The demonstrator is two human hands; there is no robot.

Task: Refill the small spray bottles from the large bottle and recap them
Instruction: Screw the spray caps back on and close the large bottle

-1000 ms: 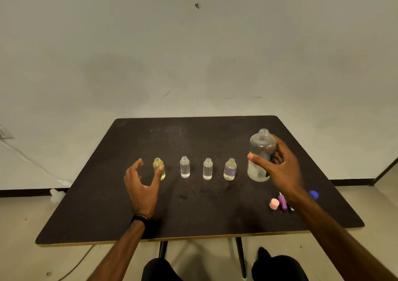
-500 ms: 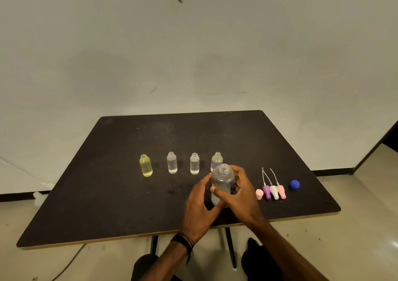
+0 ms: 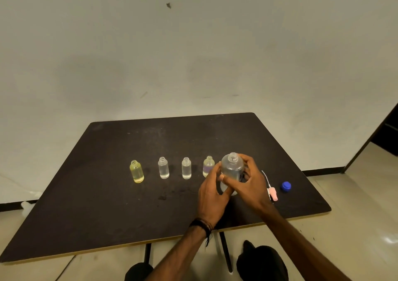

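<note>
The large clear bottle (image 3: 232, 167), uncapped, is held upright between both hands over the dark table (image 3: 97, 205). My left hand (image 3: 212, 196) grips its left side and my right hand (image 3: 249, 184) wraps its right side. Several small open bottles stand in a row: a yellow one (image 3: 136, 171), two clear ones (image 3: 163, 168) (image 3: 186, 168), and a purple-tinted one (image 3: 207, 165) partly hidden behind my left hand. A pink spray cap (image 3: 273, 193) with its tube lies to the right, and a blue cap (image 3: 286, 186) beyond it.
The table's front edge (image 3: 150, 241) runs just above my knees. A grey wall stands behind the table. A dark doorway (image 3: 387, 134) opens at the far right. Other spray caps are hidden behind my right hand.
My right hand has brought the large bottle from the right end of the row toward the middle front, and my left hand has left the yellow bottle and joined it on the large bottle.
</note>
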